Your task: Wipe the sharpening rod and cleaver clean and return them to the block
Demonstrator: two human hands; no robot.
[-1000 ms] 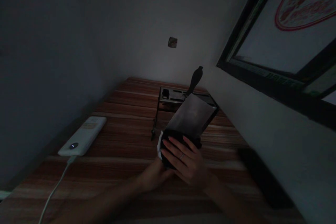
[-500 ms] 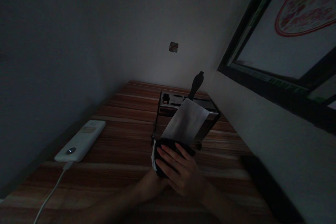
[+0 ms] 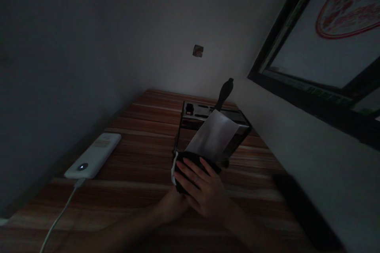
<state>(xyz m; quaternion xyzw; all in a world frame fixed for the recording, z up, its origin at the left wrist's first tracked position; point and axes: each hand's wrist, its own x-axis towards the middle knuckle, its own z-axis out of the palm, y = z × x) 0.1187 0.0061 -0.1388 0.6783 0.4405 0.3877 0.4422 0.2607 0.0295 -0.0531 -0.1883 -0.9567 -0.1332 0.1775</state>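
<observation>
A cleaver points away from me, tilted, its broad blade toward me and its dark handle at the far end. Its near end disappears under a black cloth with a white edge. My right hand lies over the cloth, fingers wrapped across it, a ring on one finger. Beneath the cloth is my left hand; it grips from below, with its fingers mostly hidden. Right behind the blade stands a knife rack with a slotted metal top.
A white power bank with a cable plugged in lies at the left on the wood-grain table. A long dark object is blurred at the right. Walls close in at the left, back and right, with a framed window at the right.
The whole view has shifted slightly. Both hands keep their hold on the cloth around the cleaver, with little visible movement.
</observation>
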